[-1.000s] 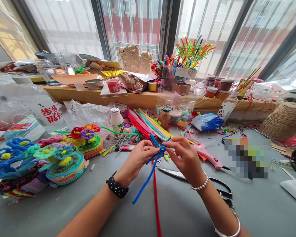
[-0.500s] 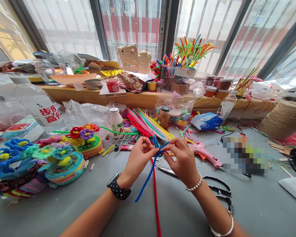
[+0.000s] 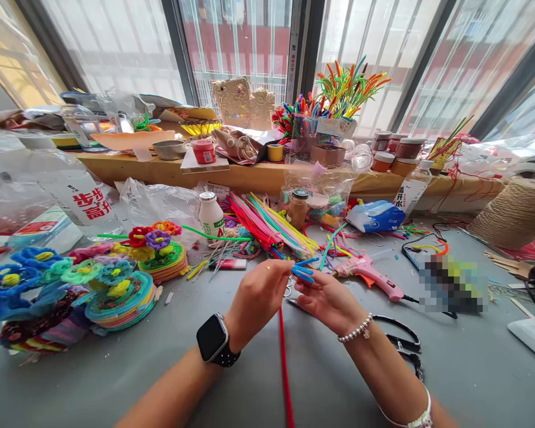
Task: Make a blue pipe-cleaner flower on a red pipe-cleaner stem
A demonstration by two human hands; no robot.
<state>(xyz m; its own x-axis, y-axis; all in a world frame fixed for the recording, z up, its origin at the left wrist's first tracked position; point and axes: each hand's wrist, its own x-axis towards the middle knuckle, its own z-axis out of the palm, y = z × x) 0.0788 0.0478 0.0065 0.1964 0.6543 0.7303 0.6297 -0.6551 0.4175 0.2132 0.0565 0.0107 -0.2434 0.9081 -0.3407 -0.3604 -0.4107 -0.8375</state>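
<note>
A blue pipe cleaner (image 3: 302, 273), bent into several loops, is held between both hands above the middle of the table. My left hand (image 3: 262, 292) pinches its left side, with the fingertips pressed together. My right hand (image 3: 329, 300) holds the looped part from the right and below, palm turned partly up. A red pipe cleaner (image 3: 285, 368) lies lengthwise on the table beneath the hands. Scissors (image 3: 403, 343) lie partly hidden under my right wrist.
A pink glue gun (image 3: 374, 276) lies right of the hands. Bundled pipe cleaners (image 3: 267, 223) and a white bottle (image 3: 211, 217) sit behind them. Finished fuzzy flowers (image 3: 111, 276) stand at left. A twine spool (image 3: 510, 211) is far right.
Both hands have turned, the left knuckles now facing up and the right palm opening upward. The blue pipe cleaner's long tail no longer hangs down below the hands.
</note>
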